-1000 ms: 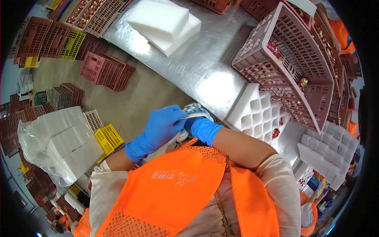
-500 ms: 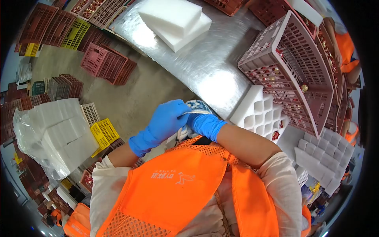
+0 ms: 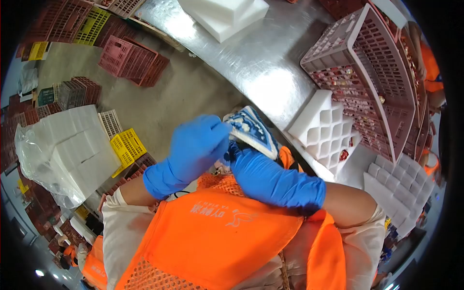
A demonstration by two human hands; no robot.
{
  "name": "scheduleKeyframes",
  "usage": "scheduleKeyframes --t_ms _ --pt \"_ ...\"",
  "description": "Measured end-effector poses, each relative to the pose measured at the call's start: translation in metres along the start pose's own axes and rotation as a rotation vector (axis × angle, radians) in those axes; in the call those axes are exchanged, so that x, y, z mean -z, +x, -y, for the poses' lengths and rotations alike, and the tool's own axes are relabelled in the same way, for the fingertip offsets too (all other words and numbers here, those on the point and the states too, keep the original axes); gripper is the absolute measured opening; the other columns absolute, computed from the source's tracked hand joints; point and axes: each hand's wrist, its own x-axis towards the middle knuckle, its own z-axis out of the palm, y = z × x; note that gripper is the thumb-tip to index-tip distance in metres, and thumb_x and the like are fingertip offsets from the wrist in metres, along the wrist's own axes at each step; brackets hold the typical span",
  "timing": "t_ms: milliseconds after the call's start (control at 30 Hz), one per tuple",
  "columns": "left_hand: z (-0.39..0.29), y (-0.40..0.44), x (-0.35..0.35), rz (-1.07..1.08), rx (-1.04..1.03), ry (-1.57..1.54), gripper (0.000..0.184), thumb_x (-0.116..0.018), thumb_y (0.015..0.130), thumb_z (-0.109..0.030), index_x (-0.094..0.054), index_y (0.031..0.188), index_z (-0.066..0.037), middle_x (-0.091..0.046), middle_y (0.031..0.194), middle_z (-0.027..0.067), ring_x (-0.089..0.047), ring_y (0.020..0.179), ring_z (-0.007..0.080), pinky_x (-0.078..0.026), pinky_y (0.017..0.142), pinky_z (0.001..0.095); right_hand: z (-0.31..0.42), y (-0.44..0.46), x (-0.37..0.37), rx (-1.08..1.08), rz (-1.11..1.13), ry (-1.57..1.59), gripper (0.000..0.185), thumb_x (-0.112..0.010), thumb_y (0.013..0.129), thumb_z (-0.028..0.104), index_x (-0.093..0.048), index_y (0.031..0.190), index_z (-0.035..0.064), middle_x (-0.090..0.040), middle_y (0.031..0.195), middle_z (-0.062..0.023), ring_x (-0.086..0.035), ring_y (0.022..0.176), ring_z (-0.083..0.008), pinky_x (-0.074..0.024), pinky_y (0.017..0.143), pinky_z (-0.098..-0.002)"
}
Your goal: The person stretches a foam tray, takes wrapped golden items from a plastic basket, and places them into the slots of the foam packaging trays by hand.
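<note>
Both hands wear blue gloves and meet in front of my chest, over an orange vest (image 3: 232,212). My left hand (image 3: 200,140) is closed at the near-left edge of a blue and white patterned cloth (image 3: 253,130). Just right of it, my right hand (image 3: 251,164) has its fingers bent round the lower edge of the same cloth. The cloth fans out above the hands, beside the metal table's edge. The fingertips are partly hidden where the hands come together.
A metal table (image 3: 251,58) bears white foam blocks (image 3: 227,14), a white foam tray with cells (image 3: 328,128) and a tilted pink crate (image 3: 367,82) with red-wrapped pieces. Plastic-covered foam (image 3: 72,154) and a yellow crate (image 3: 128,147) stand left. A co-worker's arm (image 3: 416,48) shows far right.
The cloth has come up and spread into view above my hands. My right forearm has swung lower and to the right, and my left hand has come nearer the camera.
</note>
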Motion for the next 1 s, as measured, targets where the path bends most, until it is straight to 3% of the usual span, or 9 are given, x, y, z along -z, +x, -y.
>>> scheduleKeyframes --t_ms 100,267,367,467,533,633,833,867,1000 --pt "0.000 -0.001 -0.003 -0.072 0.011 0.037 0.025 -0.068 0.065 -0.003 -0.063 0.089 -0.010 -0.055 0.069 0.0067 -0.055 0.059 0.0246 -0.043 0.049 0.0335 -0.018 0.002 0.006 0.011 0.167 0.364 0.017 -0.049 0.074 0.005 -0.058 0.084 -0.0043 -0.057 0.070 -0.0212 -0.058 0.060 -0.0303 -0.0454 0.055 -0.0398" --pt "0.002 -0.002 -0.004 -0.163 -0.010 -0.016 0.033 -0.068 0.062 0.002 -0.063 0.094 -0.006 -0.056 0.072 0.0085 -0.055 0.059 0.0233 -0.043 0.050 0.0311 -0.024 0.002 0.001 0.039 0.311 0.410 0.021 -0.050 0.074 0.005 -0.058 0.091 -0.0036 -0.057 0.073 -0.0212 -0.058 0.063 -0.0313 -0.0465 0.058 -0.0399" --pt "0.002 -0.003 0.002 -0.128 -0.026 -0.011 0.033 -0.068 0.062 0.004 -0.063 0.093 -0.006 -0.056 0.072 0.0080 -0.055 0.058 0.0226 -0.042 0.050 0.0306 -0.017 -0.001 -0.024 -0.016 0.231 0.314 0.024 -0.052 0.073 0.007 -0.058 0.095 -0.0034 -0.058 0.078 -0.0216 -0.059 0.070 -0.0324 -0.0475 0.067 -0.0397" --pt "0.001 -0.006 0.009 -0.115 -0.012 -0.002 0.032 -0.068 0.062 0.004 -0.064 0.092 -0.006 -0.056 0.071 0.0076 -0.054 0.058 0.0221 -0.042 0.050 0.0303 -0.011 0.000 -0.023 -0.022 -0.062 0.165 0.015 -0.055 0.070 0.006 -0.063 0.076 -0.0046 -0.059 0.068 -0.0216 -0.059 0.060 -0.0321 -0.0478 0.060 -0.0415" --pt "0.001 -0.009 0.012 -0.109 -0.005 -0.001 0.032 -0.068 0.062 0.004 -0.064 0.092 -0.006 -0.056 0.071 0.0075 -0.054 0.059 0.0221 -0.042 0.050 0.0306 -0.008 0.003 -0.008 -0.154 0.030 0.516 0.020 -0.053 0.073 0.007 -0.062 0.086 -0.0044 -0.060 0.078 -0.0223 -0.060 0.070 -0.0315 -0.0480 0.068 -0.0396" --pt "-0.002 -0.013 0.014 -0.096 0.007 -0.014 0.032 -0.068 0.062 0.004 -0.064 0.092 -0.006 -0.055 0.070 0.0073 -0.055 0.059 0.0222 -0.042 0.050 0.0309 -0.005 0.012 0.002 -0.304 -0.142 0.344 0.024 -0.051 0.075 0.008 -0.058 0.096 0.0020 -0.058 0.090 -0.0187 -0.057 0.083 -0.0316 -0.0453 0.080 -0.0380" --pt "-0.007 -0.010 0.016 -0.041 -0.020 -0.042 0.035 -0.069 0.063 -0.002 -0.062 0.097 -0.008 -0.054 0.071 0.0059 -0.054 0.061 0.0225 -0.042 0.051 0.0320 -0.006 0.011 -0.028 -0.417 -0.177 0.955 0.021 -0.048 0.080 0.006 -0.057 0.099 0.0066 -0.057 0.092 -0.0126 -0.056 0.084 -0.0276 -0.0448 0.079 -0.0374" --pt "-0.005 -0.009 0.014 -0.025 -0.026 -0.061 0.036 -0.069 0.064 -0.006 -0.060 0.098 -0.009 -0.051 0.071 0.0049 -0.053 0.062 0.0228 -0.041 0.051 0.0332 -0.010 0.013 -0.037 -0.359 -0.276 0.504 0.019 -0.046 0.082 0.005 -0.057 0.097 0.0070 -0.057 0.091 -0.0116 -0.055 0.084 -0.0264 -0.0442 0.079 -0.0378" --pt "0.001 -0.009 0.011 -0.012 -0.006 -0.098 0.035 -0.068 0.065 -0.007 -0.060 0.098 -0.009 -0.051 0.071 0.0050 -0.052 0.062 0.0227 -0.041 0.052 0.0330 -0.005 0.006 -0.024 -0.474 -0.282 0.762 0.019 -0.043 0.083 0.005 -0.057 0.096 0.0069 -0.057 0.092 -0.0110 -0.054 0.086 -0.0266 -0.0435 0.080 -0.0377"
